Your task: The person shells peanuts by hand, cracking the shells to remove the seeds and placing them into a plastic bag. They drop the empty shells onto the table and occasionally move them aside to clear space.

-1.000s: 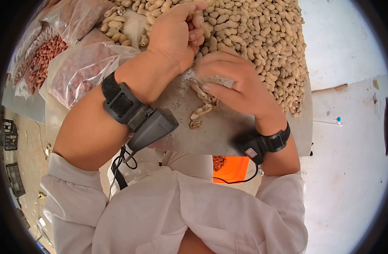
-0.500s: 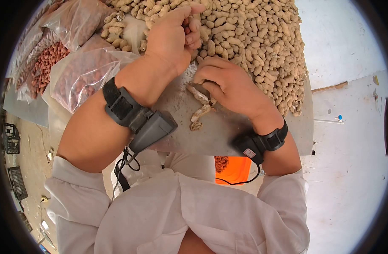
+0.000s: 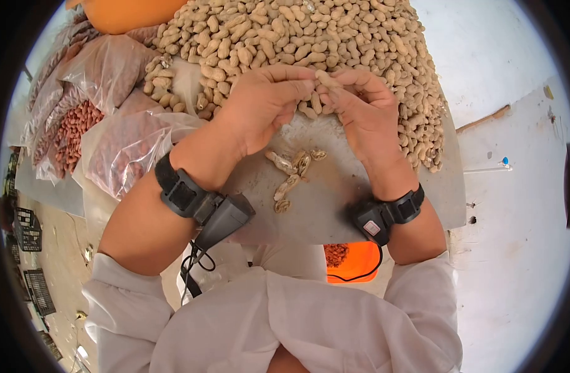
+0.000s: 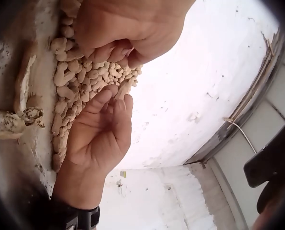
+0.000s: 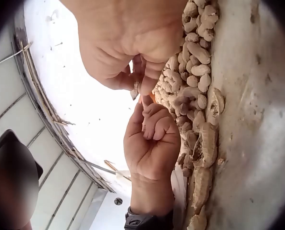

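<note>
Both hands meet in front of the peanut heap in the head view. My right hand (image 3: 369, 109) pinches an unshelled peanut (image 3: 326, 79) between thumb and fingers. At the peanut's other end are the thumb and index fingertips of my left hand (image 3: 260, 105). The remaining left fingers curl in toward the palm, as the right wrist view shows; what lies inside them is hidden. Between the forearms, several split peanut shells (image 3: 287, 186) lie on the grey tabletop (image 3: 322, 211). The heap of peanuts (image 3: 359, 43) spreads behind and right of the hands.
Clear plastic bags (image 3: 132, 146) of red peanut kernels (image 3: 76, 133) stand on the left. An orange container (image 3: 132, 13) shows at the far left back. Below the table's front edge is an orange bin (image 3: 359, 261) with reddish contents. A white wall (image 3: 515, 248) bounds the right side.
My right hand has moved up from the shells to the heap's edge and now pinches a peanut. The left fingertips have turned toward it. The head view has shifted, showing more of the heap.
</note>
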`<move>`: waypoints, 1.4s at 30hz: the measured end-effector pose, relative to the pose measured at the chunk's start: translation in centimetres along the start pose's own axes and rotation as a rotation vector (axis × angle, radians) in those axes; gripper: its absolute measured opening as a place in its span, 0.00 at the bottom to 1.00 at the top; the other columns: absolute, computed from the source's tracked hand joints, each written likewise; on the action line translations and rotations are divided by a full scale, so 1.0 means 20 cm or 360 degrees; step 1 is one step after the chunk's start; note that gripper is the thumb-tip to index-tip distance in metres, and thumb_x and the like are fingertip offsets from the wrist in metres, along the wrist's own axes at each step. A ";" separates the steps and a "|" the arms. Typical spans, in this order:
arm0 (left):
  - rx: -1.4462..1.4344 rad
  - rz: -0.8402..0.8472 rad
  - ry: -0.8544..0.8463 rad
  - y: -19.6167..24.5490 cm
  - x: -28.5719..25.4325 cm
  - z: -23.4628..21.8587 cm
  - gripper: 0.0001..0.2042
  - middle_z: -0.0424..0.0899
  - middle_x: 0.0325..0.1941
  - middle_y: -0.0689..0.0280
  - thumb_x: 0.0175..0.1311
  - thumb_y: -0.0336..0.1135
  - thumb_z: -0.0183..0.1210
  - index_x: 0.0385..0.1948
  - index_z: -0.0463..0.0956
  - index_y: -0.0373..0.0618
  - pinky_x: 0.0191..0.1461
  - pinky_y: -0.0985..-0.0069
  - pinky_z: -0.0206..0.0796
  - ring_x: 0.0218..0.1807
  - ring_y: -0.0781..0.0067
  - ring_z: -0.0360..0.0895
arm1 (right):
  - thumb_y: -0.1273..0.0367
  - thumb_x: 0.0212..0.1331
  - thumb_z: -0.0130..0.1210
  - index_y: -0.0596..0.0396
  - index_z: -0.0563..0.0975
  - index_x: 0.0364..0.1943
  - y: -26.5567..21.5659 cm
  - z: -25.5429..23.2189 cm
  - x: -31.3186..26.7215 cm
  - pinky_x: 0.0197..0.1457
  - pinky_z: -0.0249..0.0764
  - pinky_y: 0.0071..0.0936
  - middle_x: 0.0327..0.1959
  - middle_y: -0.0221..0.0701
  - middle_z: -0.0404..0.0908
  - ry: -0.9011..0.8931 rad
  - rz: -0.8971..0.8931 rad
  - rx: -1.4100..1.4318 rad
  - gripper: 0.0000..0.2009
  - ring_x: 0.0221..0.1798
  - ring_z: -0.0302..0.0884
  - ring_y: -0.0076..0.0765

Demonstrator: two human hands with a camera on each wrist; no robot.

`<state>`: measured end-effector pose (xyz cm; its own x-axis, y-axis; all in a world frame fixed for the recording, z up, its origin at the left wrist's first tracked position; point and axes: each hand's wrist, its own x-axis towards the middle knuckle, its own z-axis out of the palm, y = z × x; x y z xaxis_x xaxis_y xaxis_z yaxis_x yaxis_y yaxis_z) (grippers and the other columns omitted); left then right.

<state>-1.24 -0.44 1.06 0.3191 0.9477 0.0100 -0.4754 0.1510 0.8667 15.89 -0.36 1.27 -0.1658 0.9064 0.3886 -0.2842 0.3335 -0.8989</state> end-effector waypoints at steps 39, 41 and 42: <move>0.0554 0.0546 0.0018 -0.10 0.00 0.05 0.10 0.78 0.30 0.70 0.63 0.30 0.51 0.42 0.75 0.36 0.25 0.90 0.54 0.24 0.89 0.63 | 0.70 0.61 0.49 0.62 0.77 0.34 0.03 0.01 -0.03 0.28 0.67 0.16 0.26 0.32 0.78 0.0107 0.0415 0.0225 0.09 0.26 0.75 0.23; 0.0429 0.0441 0.0048 -0.10 0.01 0.04 0.10 0.78 0.31 0.70 0.64 0.30 0.50 0.43 0.74 0.36 0.23 0.90 0.51 0.23 0.90 0.62 | 0.71 0.61 0.49 0.63 0.76 0.36 0.02 0.03 -0.03 0.31 0.71 0.17 0.28 0.32 0.79 0.0157 0.0395 0.0299 0.08 0.28 0.76 0.24; 0.0367 0.0388 0.0064 -0.10 0.01 0.04 0.11 0.78 0.31 0.69 0.64 0.30 0.49 0.44 0.74 0.36 0.22 0.91 0.49 0.23 0.90 0.62 | 0.72 0.61 0.49 0.64 0.76 0.37 0.03 0.03 -0.02 0.32 0.72 0.18 0.29 0.33 0.79 0.0146 0.0359 0.0305 0.08 0.29 0.77 0.25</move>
<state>0.49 -0.77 -0.20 0.1840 0.9591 0.2152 -0.3341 -0.1449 0.9313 15.27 -0.80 0.74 -0.1614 0.9745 0.1561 -0.4241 0.0743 -0.9026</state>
